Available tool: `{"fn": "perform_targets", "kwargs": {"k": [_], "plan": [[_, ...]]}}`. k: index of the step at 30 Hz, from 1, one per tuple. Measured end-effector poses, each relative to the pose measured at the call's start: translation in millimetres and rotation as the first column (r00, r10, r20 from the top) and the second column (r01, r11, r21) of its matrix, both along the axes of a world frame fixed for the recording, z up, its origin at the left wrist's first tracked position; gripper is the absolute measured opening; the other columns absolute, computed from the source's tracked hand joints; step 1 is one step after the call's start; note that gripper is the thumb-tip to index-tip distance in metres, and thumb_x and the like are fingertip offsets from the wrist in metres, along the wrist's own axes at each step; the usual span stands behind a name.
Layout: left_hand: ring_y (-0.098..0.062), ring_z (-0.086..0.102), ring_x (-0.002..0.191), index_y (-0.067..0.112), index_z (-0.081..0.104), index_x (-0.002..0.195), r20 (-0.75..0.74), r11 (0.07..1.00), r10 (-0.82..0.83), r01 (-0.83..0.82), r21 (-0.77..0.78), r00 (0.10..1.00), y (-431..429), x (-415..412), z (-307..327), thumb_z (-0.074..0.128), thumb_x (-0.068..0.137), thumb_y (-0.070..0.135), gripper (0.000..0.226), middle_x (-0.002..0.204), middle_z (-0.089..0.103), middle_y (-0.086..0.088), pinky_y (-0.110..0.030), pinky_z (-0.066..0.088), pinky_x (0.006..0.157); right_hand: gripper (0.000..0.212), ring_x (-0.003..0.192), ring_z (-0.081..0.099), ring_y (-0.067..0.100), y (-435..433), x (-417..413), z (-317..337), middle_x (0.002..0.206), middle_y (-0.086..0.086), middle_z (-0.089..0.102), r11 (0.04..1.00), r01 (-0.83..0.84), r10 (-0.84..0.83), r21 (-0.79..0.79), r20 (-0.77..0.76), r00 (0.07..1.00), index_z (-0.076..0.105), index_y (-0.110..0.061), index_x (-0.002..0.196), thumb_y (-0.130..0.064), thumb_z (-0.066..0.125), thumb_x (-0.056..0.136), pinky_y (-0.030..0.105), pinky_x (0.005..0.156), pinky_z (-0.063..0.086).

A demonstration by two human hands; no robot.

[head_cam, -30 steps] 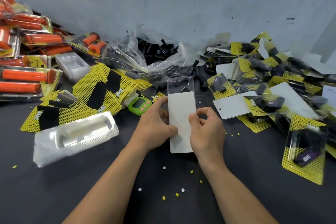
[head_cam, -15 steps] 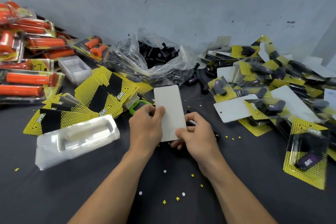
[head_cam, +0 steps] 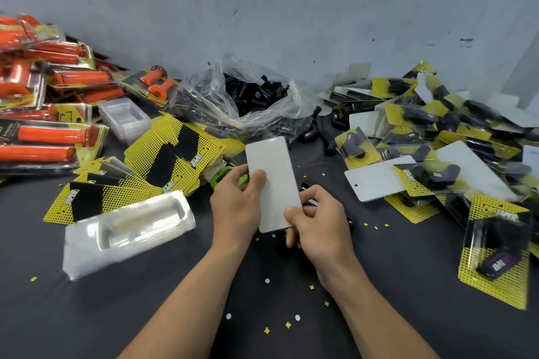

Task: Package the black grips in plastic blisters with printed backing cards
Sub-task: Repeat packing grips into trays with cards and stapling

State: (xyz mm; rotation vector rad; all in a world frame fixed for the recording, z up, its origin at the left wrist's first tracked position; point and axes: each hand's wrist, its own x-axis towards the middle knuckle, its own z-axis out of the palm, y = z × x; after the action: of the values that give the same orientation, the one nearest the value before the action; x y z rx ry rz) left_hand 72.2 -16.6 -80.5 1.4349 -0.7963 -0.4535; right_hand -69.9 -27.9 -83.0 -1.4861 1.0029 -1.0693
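Leaning left, the backing card (head_cam: 274, 181) shows blank white.

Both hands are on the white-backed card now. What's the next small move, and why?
Probably carry it right onto the pile of finished packs. The left hand and right hand both pinch the card, plain back up; a dark edge shows beside it, perhaps the grip, so the pack may be assembled.

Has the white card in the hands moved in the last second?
Yes. The white card has shifted left and tilted, its top edge now leaning toward the green timer, which the left hand partly covers.
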Motion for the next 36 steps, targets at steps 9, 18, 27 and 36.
{"fn": "perform_targets", "kwargs": {"k": [9,18,27,36], "plan": [[-0.013,0.074,0.085,0.023,0.073,0.088,-0.084,0.986,-0.164,0.161,-0.039,0.983,5,-7,5,0.062,0.086,0.051,0.03,0.092,0.077,0.007,-0.037,0.058,0.071,0.01,0.042,0.047,0.017,0,1,4,0.068,0.011,0.071,0.998,0.029,-0.036,0.053,0.146,0.989,0.054,-0.006,0.094,0.002,0.059,0.095,0.025,0.043,0.039],[-0.019,0.068,0.061,0.005,0.069,0.08,-0.229,0.975,-0.216,0.22,-0.008,0.949,1,-4,6,0.065,0.102,0.023,0.028,0.069,0.072,-0.003,-0.027,0.051,0.044,0.008,0.044,0.048,0.016,0,-1,11,0.066,0.007,0.063,0.964,-0.105,0.024,0.242,0.318,0.948,0.059,-0.001,0.105,0.001,0.061,0.098,0.026,0.045,0.039],[-0.029,0.077,0.079,0.022,0.075,0.101,-0.122,0.986,-0.163,0.158,-0.053,0.979,3,-9,5,0.067,0.099,0.042,0.022,0.092,0.077,-0.009,-0.041,0.062,0.062,0.019,0.05,0.054,0.011,7,-3,11,0.061,-0.006,0.063,0.916,0.244,-0.279,-0.318,-0.071,0.958,0.054,-0.022,0.076,-0.008,0.066,0.081,0.018,0.051,0.041],[-0.02,0.069,0.083,0.03,0.072,0.088,-0.326,0.93,-0.368,0.351,-0.112,0.871,3,-14,9,0.075,0.078,0.043,0.016,0.088,0.073,-0.001,-0.038,0.054,0.076,0.032,0.075,0.056,0.018,10,0,7,0.082,-0.008,0.058,0.799,-0.127,-0.232,-0.588,-0.496,0.837,0.063,-0.024,0.085,0.0,0.076,0.069,0.036,0.07,0.052]]}}
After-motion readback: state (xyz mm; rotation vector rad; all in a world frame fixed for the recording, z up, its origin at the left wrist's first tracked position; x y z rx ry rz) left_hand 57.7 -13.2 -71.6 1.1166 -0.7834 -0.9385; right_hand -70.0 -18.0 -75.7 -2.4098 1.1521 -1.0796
